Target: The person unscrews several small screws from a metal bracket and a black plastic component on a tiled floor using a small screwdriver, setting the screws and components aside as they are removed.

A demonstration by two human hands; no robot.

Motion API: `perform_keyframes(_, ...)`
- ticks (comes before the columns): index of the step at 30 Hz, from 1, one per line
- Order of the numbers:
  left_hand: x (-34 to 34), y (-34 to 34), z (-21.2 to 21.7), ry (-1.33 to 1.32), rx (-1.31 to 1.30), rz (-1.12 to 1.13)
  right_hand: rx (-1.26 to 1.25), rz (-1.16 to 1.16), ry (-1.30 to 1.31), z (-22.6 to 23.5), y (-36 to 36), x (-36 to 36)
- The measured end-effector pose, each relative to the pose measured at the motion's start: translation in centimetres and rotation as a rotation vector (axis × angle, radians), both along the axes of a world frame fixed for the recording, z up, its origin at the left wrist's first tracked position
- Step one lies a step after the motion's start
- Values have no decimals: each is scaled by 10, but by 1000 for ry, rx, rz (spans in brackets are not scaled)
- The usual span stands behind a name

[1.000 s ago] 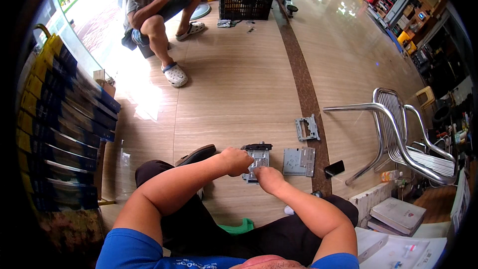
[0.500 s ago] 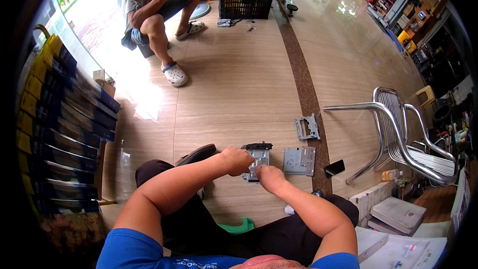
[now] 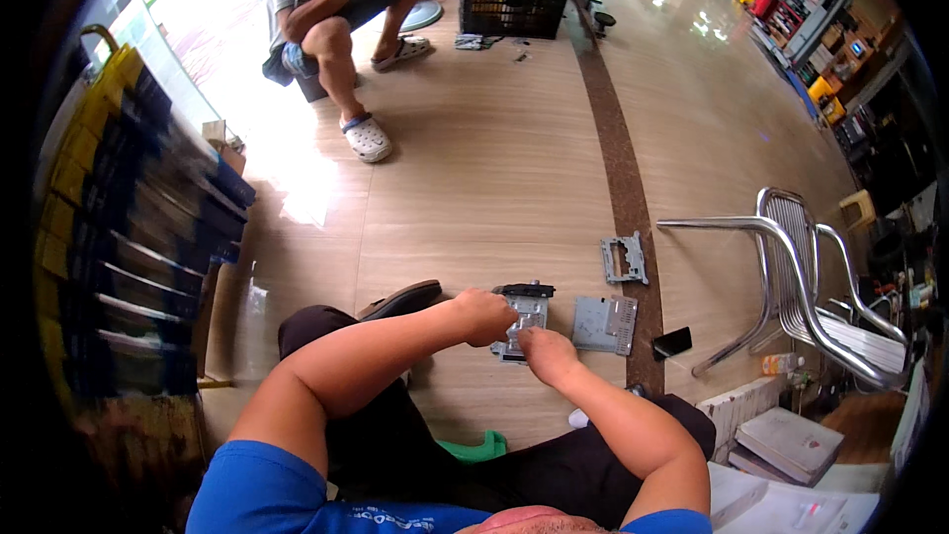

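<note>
View swung left; metal unit (image 3: pixel 535 311) lies under left fingers (image 3: pixel 503 316) and right fingers (image 3: pixel 532 340), can't tell if pinching

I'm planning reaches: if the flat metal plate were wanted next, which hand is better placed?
Probably the right hand: it is at the device's near right corner, closer to the plate. The left hand is at the device's left, farther away.

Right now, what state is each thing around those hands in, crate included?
Metal unit: on the floor, partly hidden by both hands
Left hand: at its left side, grip unclear
Right hand: at its near right, grip unclear
Metal panel: lying flat
Metal bracket: loose
Phone: lying flat, screen dark
Black crate: upright
</note>
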State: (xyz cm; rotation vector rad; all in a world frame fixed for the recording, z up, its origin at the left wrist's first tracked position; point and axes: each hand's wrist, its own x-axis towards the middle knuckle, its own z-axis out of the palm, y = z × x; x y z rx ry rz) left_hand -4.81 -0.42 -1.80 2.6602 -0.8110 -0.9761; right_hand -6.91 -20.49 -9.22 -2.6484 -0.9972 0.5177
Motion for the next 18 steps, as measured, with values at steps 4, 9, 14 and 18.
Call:
perform_keyframes(4,-1,-1,-2,-13,-8,-5,-44,8,5,2,0,0)
perform_keyframes(9,-1,-3,3,7,4,11,-72,32,-10,2,1,-1)
perform_keyframes(14,-1,-1,0,-10,5,-3,-86,54,-40,3,2,0)
perform_keyframes(18,-2,-1,-2,-50,19,10,-87,77,-67,3,2,1)
